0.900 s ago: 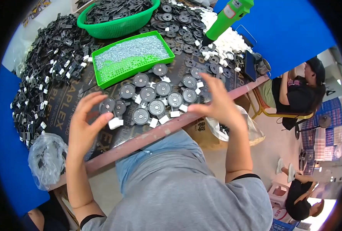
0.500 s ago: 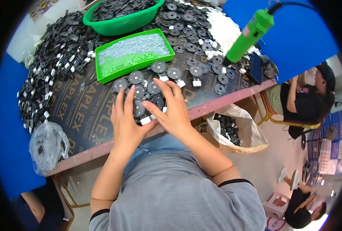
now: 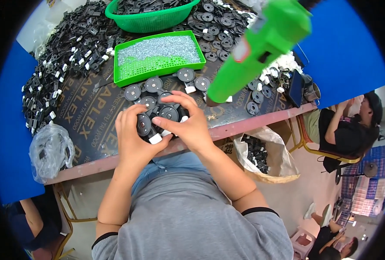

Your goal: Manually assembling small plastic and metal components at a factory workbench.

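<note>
A cluster of black round discs, each with a white block, lies at the table's near edge between my hands. My left hand [image 3: 134, 134] curls around the left side of a black disc part [image 3: 144, 124], its white block pointing toward me. From the right, my right hand [image 3: 188, 123] bends its fingers over another black disc part [image 3: 169, 113], with the thumb resting across its near side. More black disc parts [image 3: 153, 84] lie just beyond my fingers. A green electric screwdriver [image 3: 257, 54] hangs tip down to the right of my hands.
Beyond the parts is a green tray [image 3: 157, 71] of small silvery screws, then a green basin [image 3: 153, 21] of black pieces. Black parts [image 3: 79, 43] heap at left, beside a clear plastic bag [image 3: 51, 151]. A sack [image 3: 283, 160] stands below the table edge; people sit at right.
The green screwdriver has swung leftward and nearer, now looming large beside my hands. My fingers have curled in closer, and the near disc parts have shifted slightly toward me.
</note>
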The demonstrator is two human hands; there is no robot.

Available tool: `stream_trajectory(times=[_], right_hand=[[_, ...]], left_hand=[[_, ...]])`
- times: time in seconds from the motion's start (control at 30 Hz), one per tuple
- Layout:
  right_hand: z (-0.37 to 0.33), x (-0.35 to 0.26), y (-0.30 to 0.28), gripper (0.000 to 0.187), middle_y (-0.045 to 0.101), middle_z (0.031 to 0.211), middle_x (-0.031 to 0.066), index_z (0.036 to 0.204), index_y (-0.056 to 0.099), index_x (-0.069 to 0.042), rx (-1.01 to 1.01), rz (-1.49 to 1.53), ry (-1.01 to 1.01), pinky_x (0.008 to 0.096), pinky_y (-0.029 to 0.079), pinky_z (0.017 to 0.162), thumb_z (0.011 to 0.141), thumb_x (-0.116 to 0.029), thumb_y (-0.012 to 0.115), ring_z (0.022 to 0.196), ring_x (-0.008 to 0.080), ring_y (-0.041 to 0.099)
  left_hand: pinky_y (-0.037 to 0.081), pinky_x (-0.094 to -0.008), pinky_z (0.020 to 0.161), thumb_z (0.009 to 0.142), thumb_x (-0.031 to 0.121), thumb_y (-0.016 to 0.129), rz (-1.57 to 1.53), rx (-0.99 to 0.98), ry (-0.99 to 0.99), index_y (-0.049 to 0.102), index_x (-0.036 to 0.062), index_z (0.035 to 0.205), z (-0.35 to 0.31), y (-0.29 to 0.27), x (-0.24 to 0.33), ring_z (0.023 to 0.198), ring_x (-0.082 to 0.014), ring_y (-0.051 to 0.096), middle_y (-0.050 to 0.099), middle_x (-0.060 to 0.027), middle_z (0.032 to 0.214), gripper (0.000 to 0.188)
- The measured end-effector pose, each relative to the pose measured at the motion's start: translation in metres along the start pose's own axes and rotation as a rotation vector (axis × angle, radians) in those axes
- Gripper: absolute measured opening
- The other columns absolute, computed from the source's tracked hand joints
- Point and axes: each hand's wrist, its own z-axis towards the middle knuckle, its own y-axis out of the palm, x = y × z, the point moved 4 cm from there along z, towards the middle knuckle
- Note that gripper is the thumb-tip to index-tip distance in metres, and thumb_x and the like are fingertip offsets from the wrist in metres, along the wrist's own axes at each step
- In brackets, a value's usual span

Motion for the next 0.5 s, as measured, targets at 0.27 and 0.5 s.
stream_trajectory(times=[0.27,0.5], right_hand=[[-0.021,-0.007,0.019,0.033,0.062,0.107,0.0086,0.1,0.067,-0.005,-0.029,0.142,-0.167,0.0351,0.044,0.096,0.068,-0.002,0.075,0.109,0.0233,0.057],[-0.018,-0.015,0.013,0.032,0.062,0.101,0.0076,0.096,0.068,-0.006,0.114,0.212,-0.28,0.0354,0.044,0.093,0.066,0.001,0.075,0.107,0.0227,0.055]], left_hand=[[0.045,-0.0379,0.09,0.055,0.009,0.08,-0.152,-0.054,-0.029,0.05,0.0042,0.11,-0.008,-0.007,0.0,0.105,-0.0305,0.056,0.058,-0.0123,0.115,0.063],[0.046,-0.0349,0.091,0.055,0.013,0.084,-0.219,0.067,0.184,0.048,0.0042,0.113,0.002,0.004,-0.002,0.104,-0.0251,0.06,0.059,-0.0117,0.115,0.069]])
